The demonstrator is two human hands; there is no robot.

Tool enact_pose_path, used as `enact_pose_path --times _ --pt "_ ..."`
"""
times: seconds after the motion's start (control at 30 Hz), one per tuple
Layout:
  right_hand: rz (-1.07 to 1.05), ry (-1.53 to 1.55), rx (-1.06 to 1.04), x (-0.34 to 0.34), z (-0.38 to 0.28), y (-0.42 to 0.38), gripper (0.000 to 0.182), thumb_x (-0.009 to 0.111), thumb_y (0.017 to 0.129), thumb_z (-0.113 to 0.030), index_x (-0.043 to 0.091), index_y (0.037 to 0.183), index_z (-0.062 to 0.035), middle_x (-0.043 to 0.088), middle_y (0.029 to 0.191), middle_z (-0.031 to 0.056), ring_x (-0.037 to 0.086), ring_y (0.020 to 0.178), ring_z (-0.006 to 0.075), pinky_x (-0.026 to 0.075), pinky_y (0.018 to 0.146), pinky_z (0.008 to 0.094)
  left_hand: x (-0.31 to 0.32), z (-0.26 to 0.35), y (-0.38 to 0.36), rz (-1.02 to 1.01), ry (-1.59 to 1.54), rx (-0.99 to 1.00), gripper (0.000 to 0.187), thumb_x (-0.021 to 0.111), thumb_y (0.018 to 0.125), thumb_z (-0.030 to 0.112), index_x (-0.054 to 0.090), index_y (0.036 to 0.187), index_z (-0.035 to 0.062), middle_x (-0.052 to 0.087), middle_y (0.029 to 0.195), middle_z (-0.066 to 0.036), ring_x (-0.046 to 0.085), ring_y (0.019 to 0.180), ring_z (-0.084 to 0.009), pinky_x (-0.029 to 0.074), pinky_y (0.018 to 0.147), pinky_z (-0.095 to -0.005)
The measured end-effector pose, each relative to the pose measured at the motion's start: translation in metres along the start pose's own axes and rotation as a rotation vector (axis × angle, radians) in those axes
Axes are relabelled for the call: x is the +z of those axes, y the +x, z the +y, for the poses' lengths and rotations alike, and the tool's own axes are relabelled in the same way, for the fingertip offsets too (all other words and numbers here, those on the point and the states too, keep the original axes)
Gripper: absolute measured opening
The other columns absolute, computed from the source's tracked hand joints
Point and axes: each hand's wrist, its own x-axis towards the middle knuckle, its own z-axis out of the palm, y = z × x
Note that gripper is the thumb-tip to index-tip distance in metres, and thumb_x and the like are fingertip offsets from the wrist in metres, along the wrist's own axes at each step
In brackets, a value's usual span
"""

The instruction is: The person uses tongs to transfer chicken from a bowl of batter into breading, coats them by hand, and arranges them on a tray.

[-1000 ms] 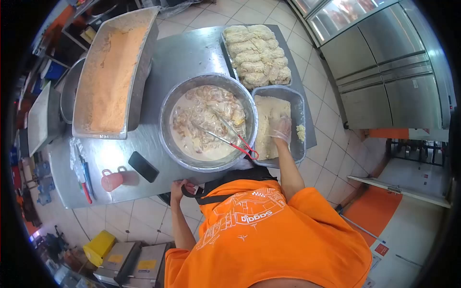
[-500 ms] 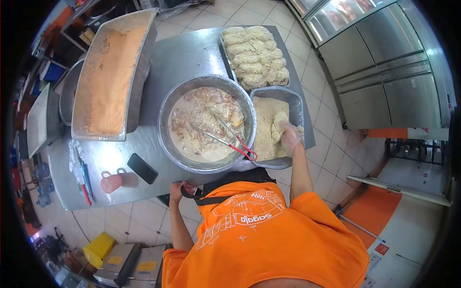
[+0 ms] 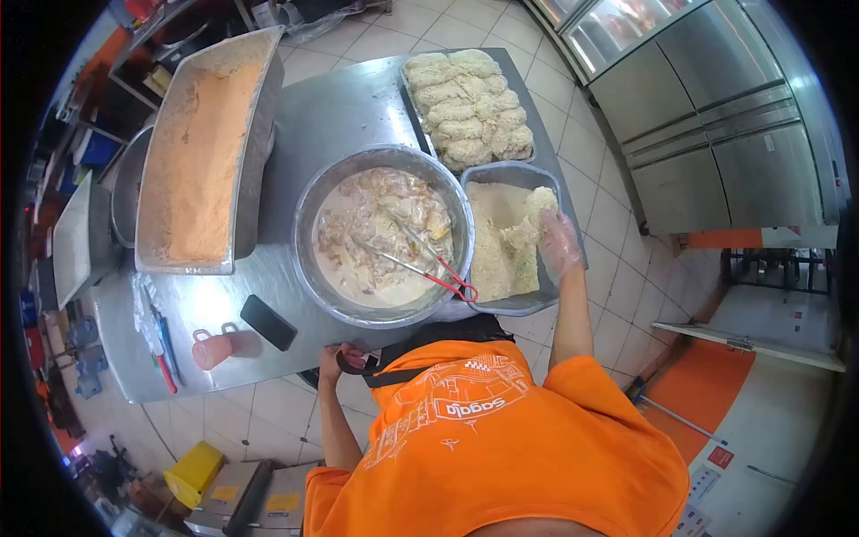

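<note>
Gloved right hand (image 3: 561,240) at centre right cups a soft, crumbly breaded piece (image 3: 535,215) over the rectangular steel crumb tray (image 3: 510,305), best supported underneath; left hand (image 3: 338,362) grips the steel worktop (image 3: 340,103) edge.

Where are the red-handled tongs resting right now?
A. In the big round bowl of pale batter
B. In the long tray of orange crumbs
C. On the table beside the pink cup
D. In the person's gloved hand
A: the red-handled tongs lie across the big round bowl of pale batter, handles at its rim, with no hand on them.
</note>
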Motion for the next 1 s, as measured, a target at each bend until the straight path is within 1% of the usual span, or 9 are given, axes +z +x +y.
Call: enact_pose_path --times 0.07,0.3,0.47,0.5,0.57,0.67,0.77,0.87,1.0 --pt "-0.047 0.222 -0.044 -0.007 0.009 0.002 0.038 0.057 0.095 -0.025 0.052 0.125 -0.0025 0.063 0.114 0.0068 0.063 0.100 0.0204 0.051 0.089 0.0356 -0.001 0.000 -0.002 0.000 0.039 0.000 0.033 0.055 0.090 0.017 0.062 0.088 -0.0157 0.067 0.074 -0.022 0.067 0.057 -0.0286 0.057 0.052 -0.0343" --pt "-0.113 0.260 0.117 -0.016 0.054 0.021 0.042 0.052 0.097 -0.034 0.052 0.126 -0.0040 0.060 0.120 0.0067 0.059 0.109 0.0192 0.050 0.092 0.0367 0.001 0.002 0.000 0.020 0.073 -0.019 0.039 0.052 0.091 0.021 0.064 0.084 -0.0148 0.067 0.070 -0.020 0.068 0.057 -0.0278 0.057 0.052 -0.0337" --pt "-0.135 -0.386 -0.206 -0.051 0.092 0.035 0.041 0.051 0.097 -0.034 0.051 0.127 -0.0061 0.059 0.118 0.0085 0.058 0.109 0.0201 0.050 0.092 0.0372 0.000 -0.005 0.003 0.043 0.078 0.066 0.036 0.052 0.090 0.019 0.064 0.085 -0.0152 0.067 0.071 -0.021 0.067 0.057 -0.0274 0.057 0.052 -0.0335" --pt "-0.138 -0.385 -0.209 -0.038 0.079 0.027 0.041 0.051 0.097 -0.034 0.051 0.127 -0.0061 0.059 0.118 0.0085 0.058 0.109 0.0201 0.050 0.092 0.0372 -0.002 -0.005 0.004 0.035 0.054 0.024 0.035 0.052 0.089 0.018 0.065 0.085 -0.0149 0.067 0.071 -0.021 0.067 0.057 -0.0274 0.057 0.053 -0.0336" --pt "-0.062 0.238 0.210 0.007 0.030 -0.005 0.041 0.052 0.097 -0.033 0.052 0.125 -0.0030 0.061 0.116 0.0083 0.060 0.105 0.0194 0.051 0.089 0.0368 -0.003 -0.009 0.005 0.023 0.030 -0.019 0.034 0.051 0.089 0.017 0.065 0.085 -0.0146 0.067 0.072 -0.020 0.067 0.057 -0.0275 0.057 0.053 -0.0337" --pt "-0.099 0.138 0.279 -0.009 0.032 0.001 0.038 0.056 0.095 -0.028 0.054 0.123 -0.0015 0.062 0.113 0.0084 0.060 0.103 0.0198 0.050 0.089 0.0351 -0.002 -0.006 0.006 0.023 0.034 0.041 0.031 0.051 0.087 0.014 0.065 0.084 -0.0140 0.067 0.071 -0.020 0.067 0.057 -0.0276 0.057 0.054 -0.0337" --pt "-0.170 -0.021 0.390 -0.022 0.033 0.014 0.035 0.061 0.092 -0.020 0.056 0.119 0.0007 0.063 0.108 0.0085 0.061 0.099 0.0204 0.050 0.088 0.0327 0.006 0.010 0.001 0.054 0.106 -0.065 0.028 0.051 0.087 0.011 0.065 0.082 -0.0135 0.067 0.070 -0.020 0.067 0.058 -0.0281 0.057 0.055 -0.0333" --pt "-0.199 0.035 0.426 -0.013 0.013 0.014 0.033 0.055 0.096 -0.026 0.056 0.119 -0.0025 0.062 0.114 0.0083 0.060 0.104 0.0183 0.049 0.091 0.0333 0.005 -0.001 0.001 0.066 0.067 -0.028 0.028 0.050 0.087 0.010 0.064 0.081 -0.0137 0.068 0.070 -0.020 0.068 0.057 -0.0278 0.057 0.055 -0.0332" --pt "-0.225 0.098 0.375 -0.010 -0.017 0.029 0.032 0.056 0.095 -0.021 0.055 0.121 -0.0028 0.061 0.115 0.0081 0.059 0.107 0.0181 0.048 0.091 0.0331 0.018 0.002 -0.002 0.210 0.092 -0.013 0.038 0.046 0.093 0.019 0.064 0.079 -0.0108 0.067 0.067 -0.018 0.067 0.056 -0.0268 0.057 0.054 -0.0347"
